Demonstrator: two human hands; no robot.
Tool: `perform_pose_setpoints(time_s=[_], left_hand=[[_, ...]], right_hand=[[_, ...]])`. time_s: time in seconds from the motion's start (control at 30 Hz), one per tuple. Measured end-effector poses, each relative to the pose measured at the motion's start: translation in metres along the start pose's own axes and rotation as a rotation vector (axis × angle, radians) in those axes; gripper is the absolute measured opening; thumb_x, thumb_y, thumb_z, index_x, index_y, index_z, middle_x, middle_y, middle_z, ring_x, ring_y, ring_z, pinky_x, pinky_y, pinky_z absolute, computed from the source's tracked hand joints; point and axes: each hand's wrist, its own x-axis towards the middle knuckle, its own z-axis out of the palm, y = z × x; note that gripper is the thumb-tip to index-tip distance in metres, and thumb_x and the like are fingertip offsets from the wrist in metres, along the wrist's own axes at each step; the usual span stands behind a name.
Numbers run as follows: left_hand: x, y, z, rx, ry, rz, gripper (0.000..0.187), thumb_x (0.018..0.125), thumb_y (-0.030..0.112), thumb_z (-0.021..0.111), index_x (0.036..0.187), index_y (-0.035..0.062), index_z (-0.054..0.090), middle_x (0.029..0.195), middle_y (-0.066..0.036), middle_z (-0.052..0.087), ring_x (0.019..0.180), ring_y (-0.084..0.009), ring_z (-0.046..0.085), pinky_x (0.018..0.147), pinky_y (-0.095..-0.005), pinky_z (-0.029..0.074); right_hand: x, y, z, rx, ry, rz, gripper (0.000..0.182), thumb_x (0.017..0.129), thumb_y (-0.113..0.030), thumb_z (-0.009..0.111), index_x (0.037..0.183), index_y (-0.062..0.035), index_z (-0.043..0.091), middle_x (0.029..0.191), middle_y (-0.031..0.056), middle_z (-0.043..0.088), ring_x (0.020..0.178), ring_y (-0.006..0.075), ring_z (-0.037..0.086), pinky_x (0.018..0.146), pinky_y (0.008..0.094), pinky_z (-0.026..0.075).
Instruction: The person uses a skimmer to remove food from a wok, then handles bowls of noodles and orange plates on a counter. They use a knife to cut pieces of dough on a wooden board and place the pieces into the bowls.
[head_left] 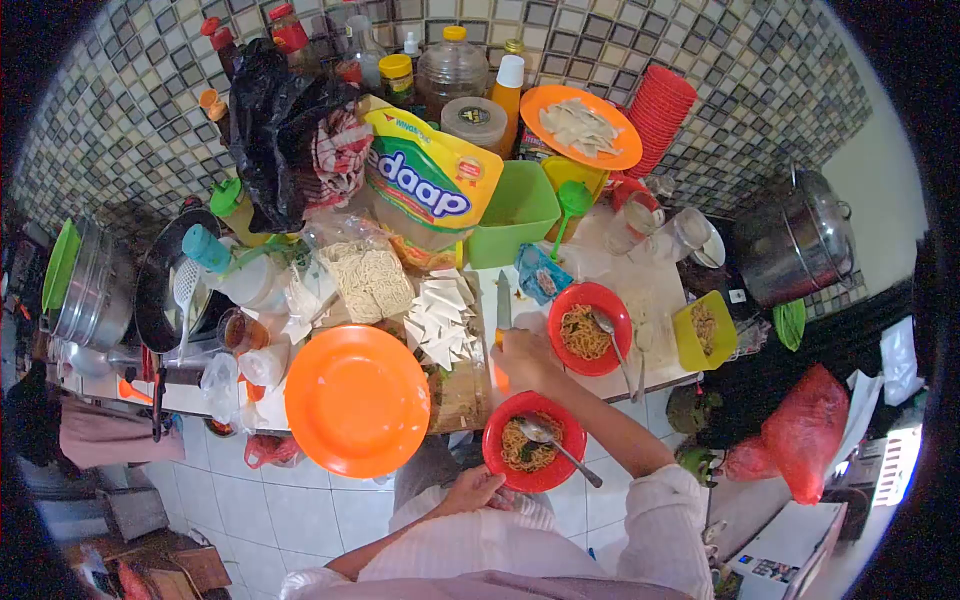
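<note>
My left hand (472, 492) grips the lower left rim of a red bowl (578, 430) of noodles (530, 455), with a metal spoon (580, 468) resting in it. Above that bowl, my right hand (527, 360) is closed beside a knife (503, 303) that lies on the wooden board (460, 400). Something orange shows under its fingers, but what they hold is hidden. A second red bowl (617, 315) of noodles with a spoon stands right of my right hand. White cut pieces (440, 320) lie on the board, and a large orange plate (357, 400) is to their left.
Dry noodle blocks (365, 280), a green container (512, 215) and a yellow pouch (430, 180) stand behind. At the right are glasses (685, 232), a yellow container (705, 332) and a large pot (800, 240). A black pan (160, 270) and stacked pots (95, 295) sit left.
</note>
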Motion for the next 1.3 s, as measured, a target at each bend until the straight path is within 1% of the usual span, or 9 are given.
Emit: perform_pose_setpoints(time_s=[0.1,0.3,0.47,0.6,0.77,1.03,1.1,1.23,1.3], left_hand=[[-0.009,0.01,0.003,0.04,0.039,-0.017,0.022,0.087,0.018,0.044,0.099,-0.0008,0.046,0.082,-0.012,0.056,0.069,-0.0179,0.058,0.062,-0.0301,0.052],[-0.026,0.012,-0.002,0.078,0.086,0.057,0.023,0.087,0.021,0.044,0.098,0.0011,0.046,0.08,-0.011,0.057,0.068,-0.0176,0.059,0.059,-0.0293,0.052],[-0.028,0.015,-0.005,0.028,0.116,0.078,0.022,0.088,0.021,0.043,0.099,0.0025,0.047,0.079,-0.008,0.058,0.064,-0.017,0.058,0.059,-0.0285,0.051],[-0.024,0.036,0.0,0.076,0.164,0.148,0.023,0.088,0.02,0.043,0.1,0.0008,0.048,0.081,-0.007,0.055,0.07,-0.0132,0.055,0.06,-0.0278,0.049],[-0.015,0.047,0.002,0.002,0.17,0.205,0.022,0.088,0.017,0.042,0.099,0.0003,0.048,0.083,-0.008,0.054,0.073,-0.015,0.054,0.061,-0.0294,0.052],[0.021,0.053,0.007,-0.042,0.162,0.293,0.023,0.088,0.016,0.04,0.101,-0.0017,0.046,0.093,-0.012,0.053,0.077,-0.0165,0.054,0.062,-0.031,0.054],[0.029,0.053,0.005,-0.07,0.147,0.281,0.023,0.088,0.017,0.04,0.101,-0.0012,0.046,0.092,-0.011,0.053,0.078,-0.0164,0.053,0.062,-0.031,0.054],[0.042,0.048,-0.002,-0.111,0.142,0.297,0.026,0.086,0.024,0.047,0.101,0.0029,0.048,0.089,-0.007,0.057,0.077,-0.0141,0.055,0.062,-0.0312,0.053],[0.047,0.047,-0.003,-0.142,0.154,0.314,0.026,0.085,0.024,0.047,0.101,0.0037,0.049,0.087,-0.007,0.057,0.077,-0.014,0.055,0.062,-0.0311,0.053]], right_hand=[[-0.004,-0.005,-0.01,-0.008,0.022,-0.026,0.022,0.07,-0.018,0.049,0.077,0.0001,0.059,0.075,0.021,0.059,0.071,0.0338,0.059,0.067,0.0432,0.046],[-0.009,0.0,-0.018,-0.016,0.038,0.034,0.029,0.067,-0.026,0.055,0.073,0.0024,0.059,0.073,0.021,0.058,0.07,0.0328,0.058,0.066,0.0413,0.045],[-0.045,0.007,-0.056,-0.043,0.371,-0.075,0.027,0.064,-0.026,0.059,0.072,0.0001,0.057,0.06,0.0174,0.055,0.056,0.0321,0.055,0.053,0.0403,0.043],[-0.09,0.002,-0.125,0.106,0.494,-0.092,0.024,0.069,-0.024,0.056,0.071,0.0005,0.056,0.061,0.0174,0.055,0.057,0.0314,0.055,0.053,0.0414,0.042],[-0.142,0.031,-0.151,0.202,0.622,0.217,0.029,0.066,-0.025,0.062,0.067,0.003,0.053,0.052,0.0141,0.05,0.047,0.0256,0.05,0.046,0.0348,0.037],[-0.202,0.032,-0.129,0.285,0.548,0.378,0.025,0.067,-0.022,0.062,0.068,0.0022,0.055,0.047,0.0098,0.046,0.042,0.0145,0.043,0.043,0.0301,0.034],[-0.209,0.036,-0.126,0.3,0.537,0.385,0.016,0.069,-0.012,0.062,0.064,0.0011,0.053,0.046,-0.003,0.035,0.045,0.0031,0.031,0.04,0.022,0.027],[-0.217,0.052,-0.112,0.364,0.561,0.465,0.019,0.068,-0.013,0.064,0.062,0.0011,0.052,0.045,-0.003,0.035,0.045,0.0028,0.03,0.04,0.0223,0.027],[-0.22,0.057,-0.107,0.325,0.522,0.552,0.026,0.066,-0.023,0.064,0.074,0.002,0.059,0.044,0.006,0.045,0.04,0.0101,0.041,0.041,0.0275,0.034]])
